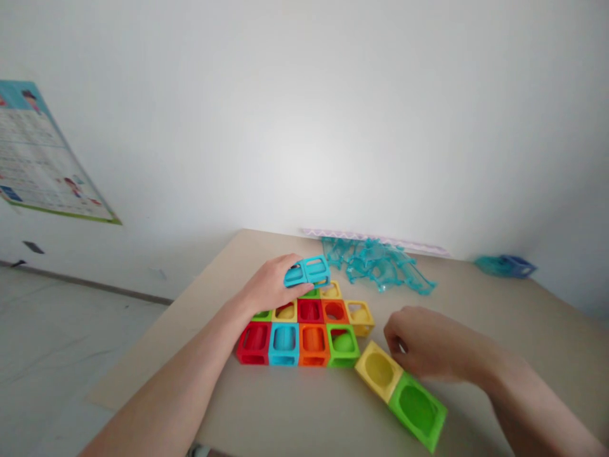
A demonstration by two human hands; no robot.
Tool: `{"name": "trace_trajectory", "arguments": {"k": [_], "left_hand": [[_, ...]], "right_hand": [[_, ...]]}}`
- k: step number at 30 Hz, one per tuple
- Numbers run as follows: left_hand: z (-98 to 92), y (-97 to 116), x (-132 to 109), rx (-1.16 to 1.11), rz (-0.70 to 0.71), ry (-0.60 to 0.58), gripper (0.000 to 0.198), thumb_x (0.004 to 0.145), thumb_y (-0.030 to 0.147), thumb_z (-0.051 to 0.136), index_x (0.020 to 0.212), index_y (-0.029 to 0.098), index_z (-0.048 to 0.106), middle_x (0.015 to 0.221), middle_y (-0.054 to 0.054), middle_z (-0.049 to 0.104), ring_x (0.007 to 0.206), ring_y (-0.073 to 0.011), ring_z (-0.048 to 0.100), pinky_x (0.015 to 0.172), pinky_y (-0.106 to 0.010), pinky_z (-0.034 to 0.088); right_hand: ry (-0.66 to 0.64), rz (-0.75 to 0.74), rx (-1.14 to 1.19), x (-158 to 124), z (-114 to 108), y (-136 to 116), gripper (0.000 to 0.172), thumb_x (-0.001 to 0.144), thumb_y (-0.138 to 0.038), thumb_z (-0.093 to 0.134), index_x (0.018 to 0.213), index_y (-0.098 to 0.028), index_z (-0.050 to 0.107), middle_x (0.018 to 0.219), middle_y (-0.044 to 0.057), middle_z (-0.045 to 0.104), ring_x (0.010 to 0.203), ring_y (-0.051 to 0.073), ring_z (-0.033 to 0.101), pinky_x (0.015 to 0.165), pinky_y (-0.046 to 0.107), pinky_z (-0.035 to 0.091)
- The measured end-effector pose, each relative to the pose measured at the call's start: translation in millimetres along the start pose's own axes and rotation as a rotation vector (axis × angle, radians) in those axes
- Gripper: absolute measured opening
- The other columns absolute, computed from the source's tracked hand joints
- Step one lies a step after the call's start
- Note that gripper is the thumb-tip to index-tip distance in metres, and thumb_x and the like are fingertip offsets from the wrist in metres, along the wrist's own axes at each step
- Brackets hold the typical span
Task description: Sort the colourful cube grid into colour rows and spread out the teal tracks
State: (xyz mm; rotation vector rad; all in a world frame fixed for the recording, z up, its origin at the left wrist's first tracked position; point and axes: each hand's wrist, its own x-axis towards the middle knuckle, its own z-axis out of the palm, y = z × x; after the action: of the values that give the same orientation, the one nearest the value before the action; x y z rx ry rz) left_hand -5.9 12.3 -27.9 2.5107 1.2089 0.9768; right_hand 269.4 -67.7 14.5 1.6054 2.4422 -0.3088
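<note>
My left hand (276, 279) is closed around a light-blue pair of joined cube blocks (308, 271), held above the back of a group of colored blocks. That group lies on the table in rows, with a red block (254, 343), a blue block (284, 343), an orange block (313, 344) and a green block (343, 344) at the front. Rounded pieces show inside several of them. My right hand (423, 339) has its fingers curled at the edge of a joined yellow and green block pair (400, 393), seemingly gripping it; its thumb is partly hidden.
Behind the blocks, a heap of clear teal plastic pieces (380, 263) lies by the wall. A dark-blue block (516, 266) with a teal piece sits at the far right of the table (266, 406). A poster (47, 152) hangs on the left wall.
</note>
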Motion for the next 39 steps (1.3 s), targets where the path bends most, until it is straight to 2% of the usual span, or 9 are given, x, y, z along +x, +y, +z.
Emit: {"name": "trace_trajectory", "arguments": {"k": [6,10,18,26,29,31,34,36,39], "left_hand": [[-0.1,-0.2,-0.5,0.008,-0.011,-0.013,0.042,0.08,0.046,0.061,0.113,0.019,0.058,0.098,-0.007,0.066,0.087,-0.0212,0.063,0.082,-0.032,0.048],[0.8,-0.7,-0.1,0.008,-0.01,-0.012,0.041,0.08,0.046,0.062,0.112,0.02,0.059,0.098,-0.006,0.066,0.087,-0.0209,0.063,0.081,-0.032,0.048],[1.0,0.5,0.6,-0.007,0.002,-0.012,0.038,0.081,0.044,0.061,0.11,0.02,0.059,0.099,-0.006,0.066,0.087,-0.0205,0.062,0.082,-0.032,0.047],[-1.3,0.6,0.3,0.004,-0.021,-0.003,0.038,0.08,0.044,0.062,0.109,0.019,0.059,0.096,-0.005,0.066,0.085,-0.0198,0.062,0.08,-0.03,0.047],[-2.8,0.7,0.2,-0.006,-0.027,-0.005,0.034,0.08,0.045,0.062,0.102,0.019,0.059,0.087,-0.003,0.064,0.077,-0.018,0.06,0.073,-0.028,0.046],[-3.1,0.5,0.5,-0.025,-0.038,0.011,0.032,0.08,0.047,0.061,0.098,0.02,0.059,0.083,-0.001,0.063,0.075,-0.0172,0.059,0.069,-0.027,0.045],[-2.7,-0.2,1.2,-0.073,-0.066,0.053,0.034,0.081,0.048,0.06,0.101,0.02,0.057,0.085,0.0,0.063,0.076,-0.0166,0.06,0.069,-0.026,0.044],[-2.6,-0.5,1.5,-0.086,-0.077,0.058,0.035,0.081,0.047,0.06,0.102,0.02,0.056,0.087,0.0,0.063,0.078,-0.0166,0.06,0.071,-0.026,0.044],[-3.3,0.0,1.5,-0.064,-0.069,0.038,0.034,0.079,0.048,0.061,0.097,0.02,0.056,0.084,0.0,0.061,0.076,-0.0164,0.058,0.069,-0.025,0.043]], "right_hand": [[-0.141,0.186,0.109,-3.8,-7.7,2.1,0.028,0.074,-0.023,0.05,0.05,-0.015,0.061,0.046,0.008,0.06,0.04,0.016,0.055,0.042,0.023,0.032],[-0.154,0.083,0.204,-6.2,-13.5,-3.5,0.032,0.077,-0.046,0.055,0.068,-0.017,0.067,0.052,0.005,0.064,0.046,0.017,0.059,0.042,0.022,0.034],[-0.375,0.231,0.314,3.8,-2.3,6.5,0.03,0.073,-0.024,0.048,0.044,-0.016,0.048,0.04,0.006,0.056,0.033,0.014,0.053,0.033,0.02,0.04],[-0.205,0.327,0.392,11.3,-1.1,-23.4,0.038,0.085,-0.026,0.039,0.05,-0.015,0.051,0.046,0.008,0.059,0.038,0.014,0.057,0.037,0.021,0.042],[0.117,0.215,0.118,6.4,-10.7,-36.8,0.04,0.09,-0.028,0.039,0.056,-0.015,0.057,0.056,0.01,0.063,0.052,0.017,0.061,0.05,0.025,0.043],[0.328,-0.004,0.01,7.3,-13.5,-51.4,0.032,0.092,-0.031,0.042,0.072,-0.017,0.063,0.072,0.008,0.067,0.064,0.019,0.063,0.059,0.028,0.043],[0.387,-0.42,0.011,18.4,-5.4,-80.0,0.028,0.089,-0.046,0.052,0.095,-0.02,0.061,0.092,0.007,0.066,0.082,0.021,0.063,0.068,0.03,0.044],[0.396,-0.509,-0.032,29.5,4.9,-96.5,0.037,0.084,-0.052,0.058,0.099,-0.018,0.059,0.096,0.008,0.064,0.086,0.024,0.062,0.068,0.031,0.044],[0.402,-0.523,-0.114,42.7,18.2,-109.1,0.023,0.09,-0.038,0.053,0.094,-0.016,0.057,0.091,0.007,0.063,0.077,0.022,0.061,0.06,0.03,0.041]]}}
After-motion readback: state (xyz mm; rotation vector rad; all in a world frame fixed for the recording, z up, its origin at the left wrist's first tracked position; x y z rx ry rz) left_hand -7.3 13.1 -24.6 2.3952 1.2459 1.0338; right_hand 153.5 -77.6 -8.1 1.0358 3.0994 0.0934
